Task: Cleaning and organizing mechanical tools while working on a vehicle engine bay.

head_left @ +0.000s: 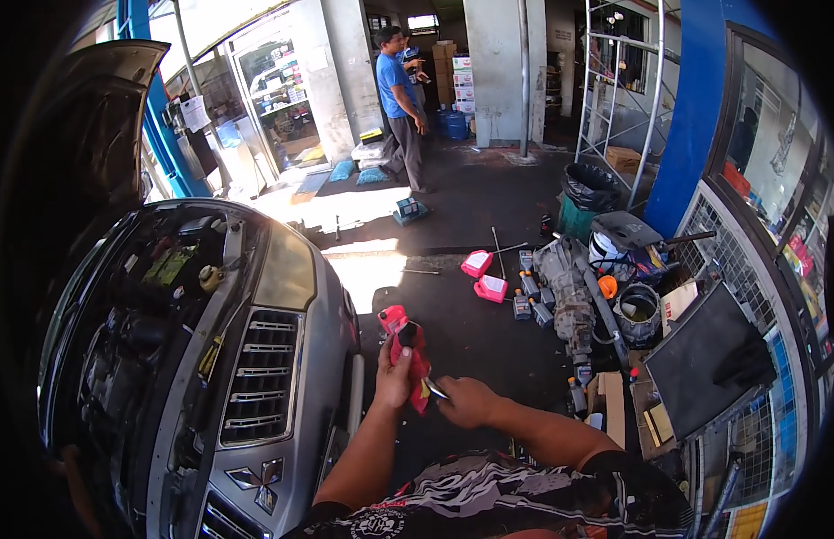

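Head view: red jug (pixel 421 361) held up just right of the car (pixel 269 368). Left hand (pixel 393 382): fingers clasped round jug. Right hand (pixel 468 402): fingers wrapped on metal tool (pixel 438 389), bright end at jug's lower part; contact too small to tell. Best: firm grip, short controlled strokes, left fingers clear of tool's path.

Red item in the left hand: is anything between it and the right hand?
Only the shiny tool held in the right hand, beside the red item's lower part; whether they touch is unclear. Nothing else visible stands between.
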`<control>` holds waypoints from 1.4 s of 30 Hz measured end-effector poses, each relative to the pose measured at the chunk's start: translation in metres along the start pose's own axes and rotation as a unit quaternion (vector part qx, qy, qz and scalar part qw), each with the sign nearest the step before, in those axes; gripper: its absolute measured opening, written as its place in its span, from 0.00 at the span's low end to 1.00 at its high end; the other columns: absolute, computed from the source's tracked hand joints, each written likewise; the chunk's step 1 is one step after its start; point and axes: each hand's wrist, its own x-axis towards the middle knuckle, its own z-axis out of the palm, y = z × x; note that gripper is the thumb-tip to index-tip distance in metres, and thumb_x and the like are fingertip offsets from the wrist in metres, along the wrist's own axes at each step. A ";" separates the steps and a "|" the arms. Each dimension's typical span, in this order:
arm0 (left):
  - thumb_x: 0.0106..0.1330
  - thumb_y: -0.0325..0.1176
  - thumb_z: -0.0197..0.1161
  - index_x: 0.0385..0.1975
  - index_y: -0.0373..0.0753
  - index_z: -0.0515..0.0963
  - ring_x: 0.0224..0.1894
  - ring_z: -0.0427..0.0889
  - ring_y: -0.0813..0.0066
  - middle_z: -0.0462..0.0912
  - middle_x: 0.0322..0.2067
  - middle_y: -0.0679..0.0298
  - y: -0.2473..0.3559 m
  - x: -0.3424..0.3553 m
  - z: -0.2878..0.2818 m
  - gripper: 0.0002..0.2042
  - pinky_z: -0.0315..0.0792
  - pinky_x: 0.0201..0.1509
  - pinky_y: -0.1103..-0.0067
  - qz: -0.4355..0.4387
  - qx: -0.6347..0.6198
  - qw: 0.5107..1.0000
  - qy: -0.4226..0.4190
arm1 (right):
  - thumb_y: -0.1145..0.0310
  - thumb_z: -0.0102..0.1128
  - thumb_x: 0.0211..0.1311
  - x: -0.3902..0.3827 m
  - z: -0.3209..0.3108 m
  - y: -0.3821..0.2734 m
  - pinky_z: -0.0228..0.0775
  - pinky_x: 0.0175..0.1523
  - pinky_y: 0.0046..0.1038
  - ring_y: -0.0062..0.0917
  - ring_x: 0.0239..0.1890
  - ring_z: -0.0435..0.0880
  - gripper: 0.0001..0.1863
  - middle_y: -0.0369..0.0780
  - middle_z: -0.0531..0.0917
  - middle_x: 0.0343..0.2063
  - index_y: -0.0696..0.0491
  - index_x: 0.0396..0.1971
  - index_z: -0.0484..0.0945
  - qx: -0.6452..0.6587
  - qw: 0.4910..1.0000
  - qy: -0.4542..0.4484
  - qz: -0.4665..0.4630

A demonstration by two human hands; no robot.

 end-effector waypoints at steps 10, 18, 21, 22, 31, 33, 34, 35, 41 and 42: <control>0.65 0.24 0.59 0.53 0.33 0.67 0.37 0.79 0.77 0.80 0.38 0.62 -0.012 -0.002 0.017 0.17 0.75 0.44 0.80 0.037 0.054 0.998 0.001 | 0.63 0.56 0.57 -0.004 0.000 0.006 0.72 0.43 0.48 0.51 0.36 0.81 0.17 0.53 0.82 0.31 0.59 0.41 0.70 -0.058 0.997 0.008 0.049; 0.67 0.26 0.57 0.53 0.33 0.66 0.35 0.79 0.77 0.79 0.35 0.62 0.006 0.016 0.017 0.16 0.74 0.43 0.80 0.097 0.045 0.992 0.069 | 0.56 0.61 0.56 -0.015 -0.011 0.011 0.72 0.43 0.45 0.53 0.37 0.80 0.22 0.54 0.81 0.31 0.59 0.39 0.70 0.055 0.995 -0.019 0.085; 0.66 0.26 0.59 0.63 0.34 0.49 0.37 0.78 0.77 0.75 0.38 0.60 0.038 -0.007 0.066 0.31 0.74 0.43 0.80 0.105 0.164 0.969 0.152 | 0.56 0.60 0.57 -0.012 0.004 0.014 0.72 0.43 0.46 0.53 0.37 0.80 0.20 0.55 0.81 0.31 0.59 0.38 0.70 0.026 0.995 0.045 0.081; 0.66 0.26 0.59 0.63 0.34 0.49 0.37 0.78 0.77 0.75 0.38 0.60 0.034 -0.005 0.064 0.31 0.74 0.43 0.80 0.104 0.164 0.969 0.150 | 0.56 0.60 0.57 -0.013 0.003 0.014 0.72 0.43 0.46 0.53 0.37 0.80 0.20 0.55 0.81 0.31 0.59 0.38 0.70 0.026 0.995 0.046 0.083; 0.66 0.22 0.56 0.63 0.31 0.52 0.50 0.75 0.73 0.73 0.49 0.56 0.000 0.009 0.021 0.28 0.70 0.54 0.78 0.145 0.059 0.984 0.084 | 0.59 0.58 0.58 -0.011 -0.004 0.008 0.72 0.41 0.47 0.52 0.35 0.81 0.17 0.54 0.81 0.28 0.58 0.37 0.69 -0.015 0.999 0.033 0.041; 0.65 0.19 0.54 0.64 0.31 0.53 0.52 0.74 0.72 0.71 0.52 0.55 0.002 0.014 0.021 0.28 0.69 0.57 0.78 0.163 0.077 0.978 0.105 | 0.60 0.59 0.58 -0.011 -0.010 0.003 0.72 0.41 0.47 0.52 0.34 0.81 0.17 0.53 0.81 0.27 0.58 0.37 0.69 -0.028 0.998 0.044 0.043; 0.65 0.19 0.54 0.64 0.31 0.53 0.52 0.74 0.72 0.71 0.52 0.55 0.007 0.013 0.018 0.28 0.69 0.57 0.78 0.165 0.078 0.977 0.113 | 0.60 0.59 0.58 -0.011 -0.012 0.003 0.72 0.41 0.47 0.52 0.34 0.81 0.17 0.53 0.81 0.27 0.58 0.37 0.69 -0.027 0.998 0.038 0.037; 0.64 0.18 0.54 0.65 0.31 0.52 0.53 0.74 0.72 0.71 0.53 0.55 0.012 0.011 0.012 0.29 0.68 0.58 0.78 0.163 0.075 0.983 0.048 | 0.60 0.59 0.58 -0.011 -0.014 0.003 0.71 0.40 0.47 0.51 0.33 0.81 0.17 0.53 0.81 0.27 0.58 0.37 0.69 -0.017 0.999 0.023 0.042; 0.60 0.16 0.56 0.64 0.31 0.56 0.47 0.78 0.72 0.77 0.48 0.58 0.053 0.007 -0.004 0.31 0.73 0.52 0.79 0.039 0.140 0.983 -0.113 | 0.61 0.58 0.58 -0.017 -0.034 0.008 0.71 0.41 0.46 0.50 0.34 0.81 0.15 0.52 0.81 0.27 0.57 0.35 0.70 -0.042 0.999 -0.013 0.031; 0.59 0.17 0.58 0.63 0.31 0.59 0.43 0.80 0.73 0.78 0.45 0.59 0.066 0.008 -0.002 0.30 0.75 0.48 0.79 -0.015 0.165 0.974 -0.151 | 0.61 0.58 0.58 -0.018 -0.036 0.009 0.72 0.41 0.45 0.49 0.35 0.81 0.15 0.52 0.81 0.28 0.57 0.35 0.70 -0.054 0.998 -0.022 0.032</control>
